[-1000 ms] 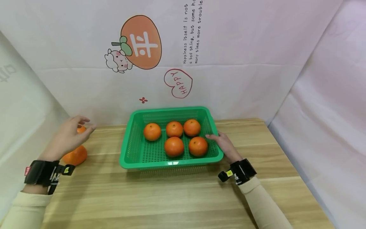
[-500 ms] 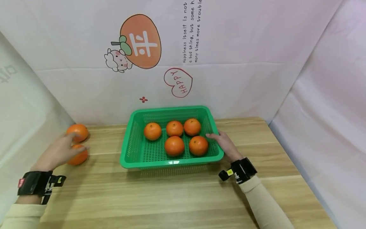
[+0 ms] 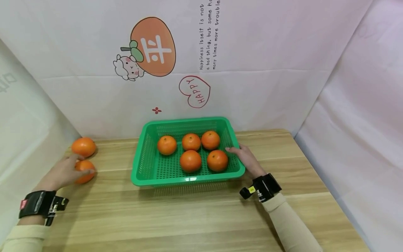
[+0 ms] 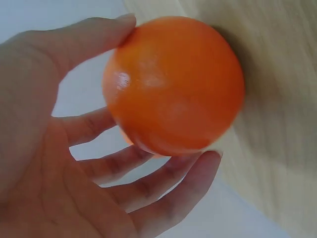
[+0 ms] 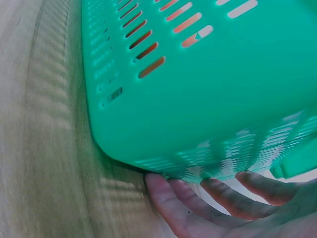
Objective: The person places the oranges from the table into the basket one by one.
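My left hand (image 3: 63, 172) grips an orange (image 3: 84, 171) at the left of the wooden table. In the left wrist view the thumb touches one side of this orange (image 4: 173, 84), and the fingers curve round the other, partly hidden behind it. A second orange (image 3: 83, 146) lies just beyond it, near the back wall. My right hand (image 3: 248, 160) holds the right side of a green plastic basket (image 3: 189, 180), thumb over the rim. Its fingers press the slotted outer wall in the right wrist view. Several oranges (image 3: 190, 161) sit inside the basket.
The wooden table (image 3: 176, 224) carries the basket near its back edge. A white printed cloth (image 3: 267, 70) stands behind it, and more white cloth hangs at both sides. Inside the basket, bare mesh shows at the left and front left.
My left hand has come down and toward me from above the far orange to the nearer one and closed round it. The right hand has stayed at the basket.
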A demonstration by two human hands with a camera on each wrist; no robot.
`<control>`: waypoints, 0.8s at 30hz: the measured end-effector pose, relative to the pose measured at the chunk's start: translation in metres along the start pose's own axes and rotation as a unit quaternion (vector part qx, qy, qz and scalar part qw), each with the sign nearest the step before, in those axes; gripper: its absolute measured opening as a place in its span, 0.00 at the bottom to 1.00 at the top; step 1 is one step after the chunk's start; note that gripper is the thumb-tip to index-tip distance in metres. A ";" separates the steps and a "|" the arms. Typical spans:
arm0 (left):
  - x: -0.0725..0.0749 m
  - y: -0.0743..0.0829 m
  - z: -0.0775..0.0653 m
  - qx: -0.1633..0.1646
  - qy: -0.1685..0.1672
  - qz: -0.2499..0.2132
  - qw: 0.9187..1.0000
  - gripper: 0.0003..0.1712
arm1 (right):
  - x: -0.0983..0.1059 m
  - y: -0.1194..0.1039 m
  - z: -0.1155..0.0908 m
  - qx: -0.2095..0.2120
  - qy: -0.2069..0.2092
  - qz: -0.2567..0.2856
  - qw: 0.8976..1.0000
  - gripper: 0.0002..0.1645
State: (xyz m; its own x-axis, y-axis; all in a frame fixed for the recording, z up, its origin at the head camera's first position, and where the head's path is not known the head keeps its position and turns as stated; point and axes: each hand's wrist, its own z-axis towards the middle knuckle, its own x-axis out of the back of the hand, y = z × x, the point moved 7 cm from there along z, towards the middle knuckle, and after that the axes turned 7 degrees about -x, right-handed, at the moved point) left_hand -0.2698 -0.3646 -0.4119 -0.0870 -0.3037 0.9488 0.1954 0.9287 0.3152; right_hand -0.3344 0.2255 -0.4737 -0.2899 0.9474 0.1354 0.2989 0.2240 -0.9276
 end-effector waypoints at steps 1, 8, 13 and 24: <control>-0.002 -0.003 0.000 0.002 -0.003 -0.003 1.000 0.47 | 0.000 0.000 0.000 0.000 -0.001 0.000 1.000 0.43; -0.012 -0.010 0.006 0.009 -0.020 -0.001 1.000 0.38 | 0.000 0.002 0.001 -0.002 0.000 0.005 1.000 0.43; -0.023 -0.012 0.008 0.021 -0.038 0.001 0.999 0.41 | -0.002 0.002 0.001 -0.004 -0.003 0.008 1.000 0.44; -0.028 -0.015 0.009 0.039 -0.013 0.008 0.999 0.49 | -0.001 0.000 0.000 0.002 0.000 0.002 1.000 0.43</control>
State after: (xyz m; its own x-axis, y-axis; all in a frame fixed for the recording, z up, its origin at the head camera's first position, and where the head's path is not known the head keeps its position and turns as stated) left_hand -0.2791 -0.3676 -0.4437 -0.1104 -0.2843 0.9523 0.1208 0.9473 0.2968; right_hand -0.3338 0.2248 -0.4737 -0.2887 0.9482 0.1323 0.2963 0.2199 -0.9294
